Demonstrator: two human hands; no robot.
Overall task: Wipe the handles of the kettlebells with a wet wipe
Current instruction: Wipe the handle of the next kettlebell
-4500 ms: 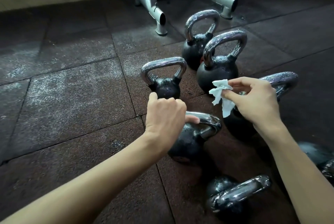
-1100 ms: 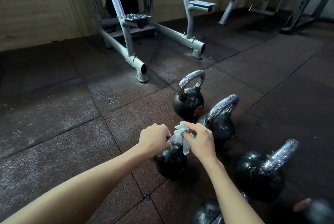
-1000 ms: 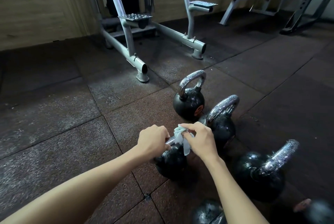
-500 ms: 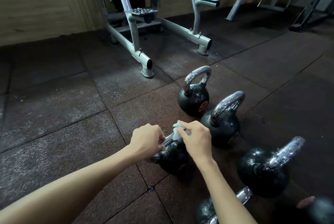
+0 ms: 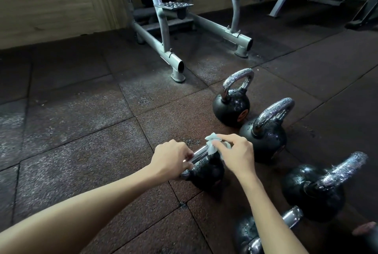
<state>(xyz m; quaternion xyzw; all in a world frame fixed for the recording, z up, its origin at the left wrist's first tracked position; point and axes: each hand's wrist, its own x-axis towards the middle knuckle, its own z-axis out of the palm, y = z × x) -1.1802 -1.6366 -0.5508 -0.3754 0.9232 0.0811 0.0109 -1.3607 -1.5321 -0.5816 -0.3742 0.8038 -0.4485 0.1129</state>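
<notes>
Rubber floor (image 5: 81, 151), wipe (image 5: 211, 146) probably hiding handle (image 5: 199, 155) end, front kettlebell (image 5: 244, 233) cropped

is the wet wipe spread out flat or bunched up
Bunched up: the wet wipe is a crumpled wad pinched by the right hand against the kettlebell handle.

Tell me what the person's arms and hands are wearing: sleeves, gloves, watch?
Nothing worn shows. The left hand and right hand are ungloved, no rings or watch visible; both forearms are bare to the frame edge, no sleeve in view.
</notes>
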